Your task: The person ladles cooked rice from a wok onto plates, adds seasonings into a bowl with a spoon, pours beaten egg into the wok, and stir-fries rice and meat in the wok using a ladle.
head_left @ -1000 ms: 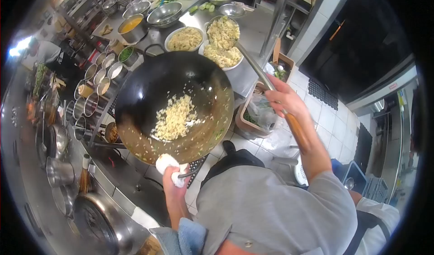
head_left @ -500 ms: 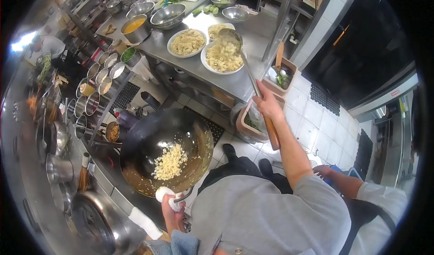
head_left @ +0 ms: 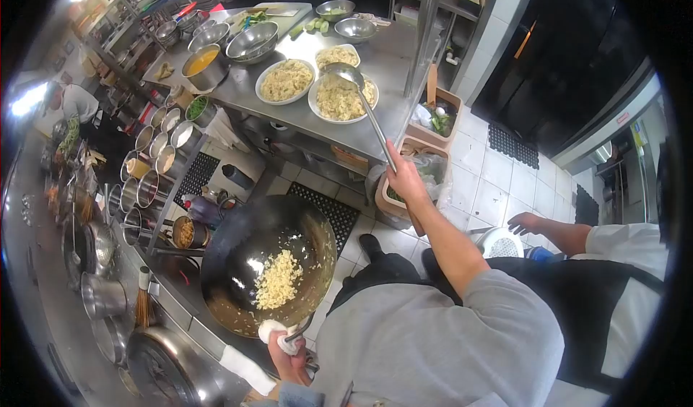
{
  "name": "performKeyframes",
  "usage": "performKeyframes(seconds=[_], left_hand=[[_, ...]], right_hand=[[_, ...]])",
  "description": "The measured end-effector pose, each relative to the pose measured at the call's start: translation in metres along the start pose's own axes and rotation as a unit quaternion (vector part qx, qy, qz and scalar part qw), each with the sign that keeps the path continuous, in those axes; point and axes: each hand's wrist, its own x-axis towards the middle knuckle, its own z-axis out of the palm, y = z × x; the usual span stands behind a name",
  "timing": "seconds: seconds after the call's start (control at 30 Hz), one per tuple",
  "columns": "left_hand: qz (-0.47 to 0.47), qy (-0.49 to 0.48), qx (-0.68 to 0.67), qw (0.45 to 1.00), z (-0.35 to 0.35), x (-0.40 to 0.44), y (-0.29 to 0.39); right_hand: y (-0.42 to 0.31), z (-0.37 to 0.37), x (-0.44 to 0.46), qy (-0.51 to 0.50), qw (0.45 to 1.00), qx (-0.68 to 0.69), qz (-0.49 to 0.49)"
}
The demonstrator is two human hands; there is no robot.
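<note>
While the left grip (head_left: 287,351) clasps cloth (head_left: 272,329) and handle (head_left: 302,330) — wok (head_left: 242,262) just beyond — the right grip (head_left: 406,180) clenches the ladle (head_left: 372,120).

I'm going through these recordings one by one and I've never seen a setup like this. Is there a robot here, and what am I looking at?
There's no robot: these are a person's bare hands, seen by a camera worn on their head, looking forward and down. The left hand grips a white cloth at the handle of a large dark wok containing pale yellow, rice-like food. The right hand holds a long-handled metal ladle over a round white dish. That dish stands on a steel table with two more filled white dishes, metal bowls and cut green vegetables.
</note>
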Motion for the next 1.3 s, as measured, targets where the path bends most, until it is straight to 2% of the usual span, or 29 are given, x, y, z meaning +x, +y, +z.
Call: performKeyframes(seconds=[0.23,0.43,0.6,0.63,0.67,0.8,0.9,0.93,1.03,1.23,1.3], left_hand=[[0.010,-0.012,0.021,1.000,-0.007,0.006,-0.004],[0.007,-0.018,0.016,1.000,-0.004,0.008,-0.003],[0.013,-0.015,0.012,1.000,0.000,0.011,-0.006],[0.015,-0.006,0.002,1.000,0.002,0.012,-0.006],[0.017,0.003,-0.009,1.000,0.005,0.012,-0.006],[0.015,0.016,-0.021,1.000,0.004,0.017,-0.003],[-0.001,-0.019,-0.020,1.000,0.007,0.021,0.004],[-0.001,-0.018,-0.012,1.000,0.007,0.023,0.005],[0.003,-0.012,0.007,1.000,0.008,0.027,0.006],[-0.011,-0.026,0.000,1.000,0.008,0.026,0.011],[-0.012,-0.046,-0.006,0.999,0.009,0.029,0.010]], right_hand=[[-0.001,-0.008,-0.005,-0.002,0.999,-0.019,-0.046],[-0.005,-0.024,0.000,-0.026,0.999,-0.006,-0.020],[-0.016,-0.044,0.003,-0.051,0.996,0.071,0.033],[-0.014,-0.041,0.001,-0.062,0.995,0.075,0.034],[-0.007,-0.031,-0.002,-0.033,0.997,0.071,-0.006],[-0.021,-0.036,0.006,-0.047,0.993,0.086,0.060],[-0.020,-0.045,0.023,-0.048,0.987,0.146,0.048],[-0.033,-0.054,0.026,-0.088,0.969,0.197,0.122],[-0.030,-0.052,0.034,-0.096,0.933,0.320,0.135],[-0.049,-0.071,0.026,-0.091,0.871,0.452,0.170],[-0.052,-0.078,0.015,-0.107,0.887,0.420,0.158]])
